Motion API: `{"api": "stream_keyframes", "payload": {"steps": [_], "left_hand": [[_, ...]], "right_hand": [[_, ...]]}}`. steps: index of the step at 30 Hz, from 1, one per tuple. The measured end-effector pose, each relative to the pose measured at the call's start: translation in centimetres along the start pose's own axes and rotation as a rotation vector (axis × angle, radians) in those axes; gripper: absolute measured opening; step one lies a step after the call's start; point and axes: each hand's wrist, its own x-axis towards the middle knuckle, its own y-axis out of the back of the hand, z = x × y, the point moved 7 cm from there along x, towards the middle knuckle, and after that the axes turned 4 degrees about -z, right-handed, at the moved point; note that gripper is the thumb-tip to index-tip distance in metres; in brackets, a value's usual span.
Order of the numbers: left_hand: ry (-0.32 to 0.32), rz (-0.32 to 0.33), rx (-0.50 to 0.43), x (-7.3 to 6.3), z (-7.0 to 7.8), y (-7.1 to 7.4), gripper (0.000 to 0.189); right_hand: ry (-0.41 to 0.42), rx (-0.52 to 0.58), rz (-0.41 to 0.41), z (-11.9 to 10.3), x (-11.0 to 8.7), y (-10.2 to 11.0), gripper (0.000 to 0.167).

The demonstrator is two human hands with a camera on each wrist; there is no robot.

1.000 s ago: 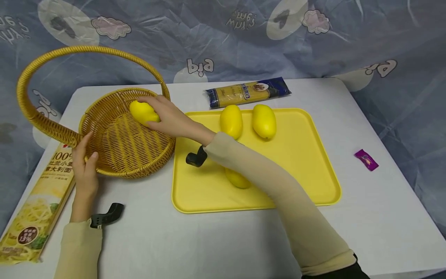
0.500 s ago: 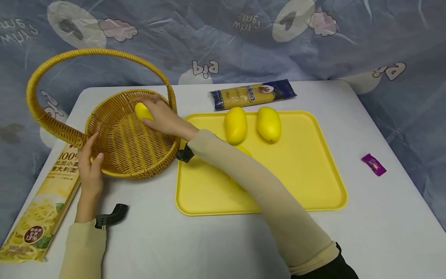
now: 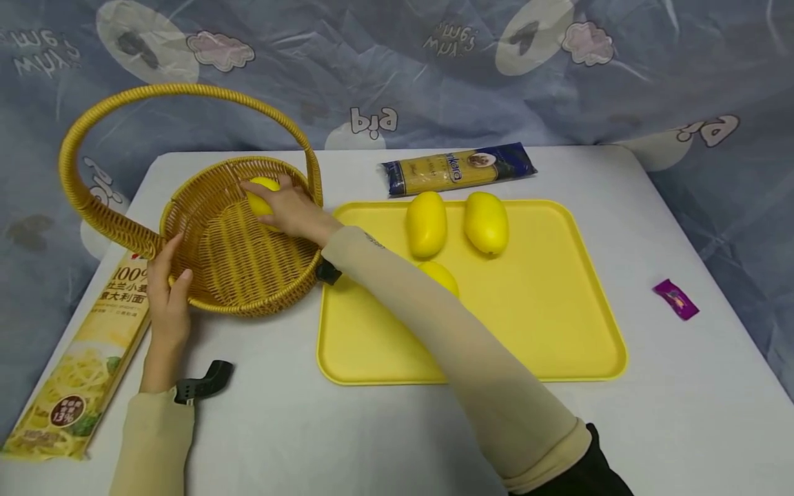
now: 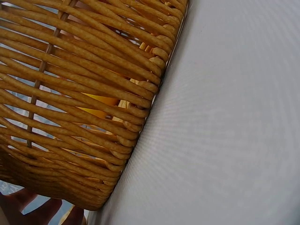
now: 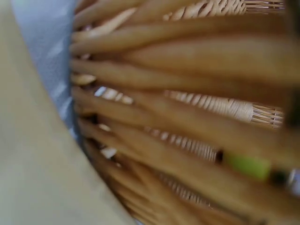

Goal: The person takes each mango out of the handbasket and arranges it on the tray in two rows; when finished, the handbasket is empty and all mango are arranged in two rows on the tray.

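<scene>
Inside the round wicker basket [image 3: 236,269], at its far right wall, my right hand [image 3: 294,210] holds a yellow mango [image 3: 260,203], fingers over its top and thumb on its near side. My left hand [image 3: 167,296] grips the basket's left rim near the handle's foot, thumb on the inner side. In the left wrist view, fingers [image 4: 44,211] show below the wicker wall. The right wrist view is mostly basket weave [image 5: 187,61], with a blurred yellow-green patch behind it. On the yellow tray [image 3: 546,324] lie more mangoes [image 3: 426,224], one partly behind my right sleeve.
Behind the tray lies a blue-and-yellow pasta packet [image 3: 459,170]. A long spaghetti packet [image 3: 80,372] lies left of my left forearm, its top end beside the basket. A small purple wrapped sweet [image 3: 676,299] lies at the right. The basket's tall handle [image 3: 186,89] arches up.
My right hand has shifted slightly within the basket and lowered the mango against the far right wall. The whole scene has slid a little rightward in view. My left hand keeps its grip.
</scene>
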Motion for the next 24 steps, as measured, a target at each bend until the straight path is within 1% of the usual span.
{"api": "stream_keyframes", "payload": {"steps": [2,4,6,9,11,16,20,24], "left_hand": [[0.005,-0.004,0.0,0.1,0.1,-0.1,0.047],[0.009,-0.007,0.005,0.1,0.1,-0.1,0.047],[0.016,-0.01,0.015,0.0,0.1,-0.1,0.047],[0.027,-0.012,0.027,0.0,0.2,-0.1,0.047],[0.032,-0.013,0.029,0.0,0.3,-0.2,0.047],[0.042,-0.013,0.019,0.0,0.2,-0.3,0.048],[0.04,-0.009,0.016,0.0,0.0,-0.2,0.048],[0.036,-0.009,0.009,0.0,0.0,-0.1,0.049]], "right_hand": [[0.008,-0.009,-0.043,0.1,0.1,-0.3,0.065],[0.012,0.001,-0.105,0.1,0.1,-0.6,0.064],[0.033,0.003,-0.151,0.0,0.1,-0.8,0.064],[0.082,-0.007,-0.179,-0.3,-0.1,-0.8,0.064],[0.125,-0.026,-0.174,-0.5,-0.3,-0.7,0.064],[0.197,-0.032,-0.15,-1.0,-1.2,-0.3,0.063],[0.26,-0.021,-0.098,-1.5,-2.0,0.4,0.063],[0.29,0.018,-0.034,-1.8,-2.9,1.0,0.063]]}}
